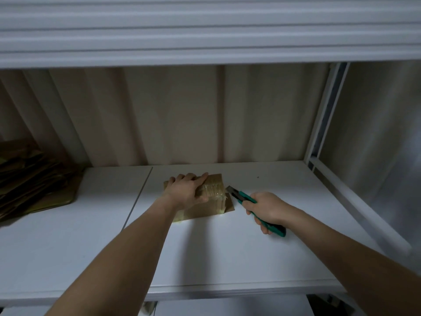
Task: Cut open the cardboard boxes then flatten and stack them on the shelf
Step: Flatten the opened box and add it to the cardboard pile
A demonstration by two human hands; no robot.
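Centrally, just below mid-frame, a small cardboard box [200, 197] sits on the white shelf [227, 247], wrapped in glossy clear tape. One flap lies out flat toward the lower right of the box.

Left hand [186, 190]: laid over the box top, fingers curled over the far edge, thumb on the near side. Grip clamped on the box, pinning it down.

Right hand [265, 209]: fist wrapped around a green box cutter [255, 207]. Blade points toward the box's right end, tip just beside the taped edge; whether it touches cannot be told.

Left edge of frame: a pile of flattened cardboard [34, 179] on the same shelf, well apart from the box.

Handling judgement: box looks light and thin-walled, likely to slide on the smooth shelf unless held down. Tape looks slick, so a hold by the edges should be safer than a flat palm. Walls probably crush easily. Best hold seems top and far edge, fingers kept away from the blade's line along the taped seam.
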